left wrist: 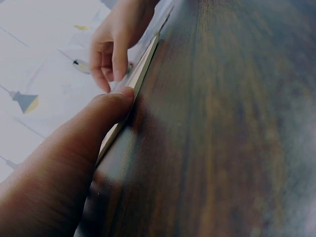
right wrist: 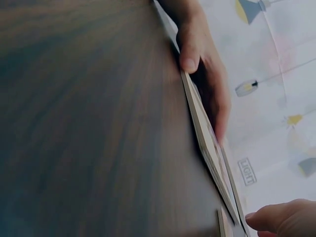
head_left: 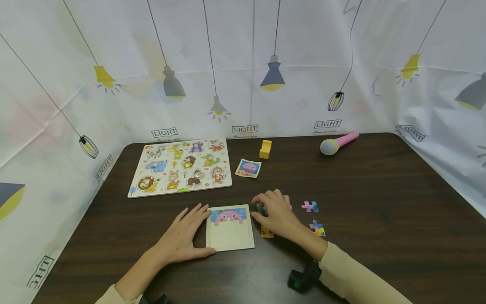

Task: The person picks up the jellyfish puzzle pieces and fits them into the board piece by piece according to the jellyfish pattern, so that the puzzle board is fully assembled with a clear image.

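A small pale wooden puzzle tray (head_left: 229,238) lies flat on the table, its top strip filled with joined pieces (head_left: 229,216) showing a pink face on blue. My left hand (head_left: 180,238) touches the tray's left side with spread fingers, the thumb (left wrist: 116,103) along its near corner. Just right of the tray, my right hand (head_left: 279,216) hovers low over loose jigsaw pieces, with a gap between thumb and forefinger. A yellow piece (head_left: 267,232) shows beneath it; other pieces there are partly hidden. Further right lie a pink-and-blue piece (head_left: 311,206) and a yellow-and-blue piece (head_left: 317,229).
A large animal puzzle board (head_left: 178,169) lies at the back left. Beside it are a small octopus picture card (head_left: 248,168) and a yellow block (head_left: 265,149). A pink toy microphone (head_left: 339,143) rests at the back right. A printed curtain (head_left: 243,84) borders the dark table.
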A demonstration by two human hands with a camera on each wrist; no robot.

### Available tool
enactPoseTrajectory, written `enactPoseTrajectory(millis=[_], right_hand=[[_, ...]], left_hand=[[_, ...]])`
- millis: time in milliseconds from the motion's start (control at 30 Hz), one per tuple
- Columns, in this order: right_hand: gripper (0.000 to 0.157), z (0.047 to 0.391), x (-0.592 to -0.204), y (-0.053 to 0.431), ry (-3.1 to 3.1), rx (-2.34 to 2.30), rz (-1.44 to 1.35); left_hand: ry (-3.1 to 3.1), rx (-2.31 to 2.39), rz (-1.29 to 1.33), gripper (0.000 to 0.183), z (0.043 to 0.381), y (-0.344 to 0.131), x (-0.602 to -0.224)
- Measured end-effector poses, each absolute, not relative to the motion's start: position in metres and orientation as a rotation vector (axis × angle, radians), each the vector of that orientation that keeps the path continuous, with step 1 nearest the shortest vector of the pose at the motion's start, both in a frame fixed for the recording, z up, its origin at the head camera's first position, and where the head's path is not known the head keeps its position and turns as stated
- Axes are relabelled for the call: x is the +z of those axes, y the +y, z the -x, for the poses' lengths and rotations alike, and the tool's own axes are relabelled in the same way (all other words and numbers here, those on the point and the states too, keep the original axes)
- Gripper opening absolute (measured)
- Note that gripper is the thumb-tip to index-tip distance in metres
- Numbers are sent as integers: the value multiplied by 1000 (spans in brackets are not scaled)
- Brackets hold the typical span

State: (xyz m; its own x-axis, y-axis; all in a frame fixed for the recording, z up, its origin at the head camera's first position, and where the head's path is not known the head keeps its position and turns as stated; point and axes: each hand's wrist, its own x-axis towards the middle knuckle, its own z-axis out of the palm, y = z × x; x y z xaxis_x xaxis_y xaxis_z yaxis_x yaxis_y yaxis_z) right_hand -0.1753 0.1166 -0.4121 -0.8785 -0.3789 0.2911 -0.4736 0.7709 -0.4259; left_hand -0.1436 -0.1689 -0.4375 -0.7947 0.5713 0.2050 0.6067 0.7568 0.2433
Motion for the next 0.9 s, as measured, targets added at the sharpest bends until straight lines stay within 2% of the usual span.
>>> enactPoseTrajectory(millis=[433,600,900], right_hand=[[47,175,-410,144,-2786,765,-648],[46,174,-412,150,-2797,737,-649],[32,175,-418,153,-2780,693,-690]], left_hand=[[-2845,-469,946,99,143,-168,-435],[-2843,-468,952,99,142,-168,-435],[-2842,-460,948,99,142,-168,-435]])
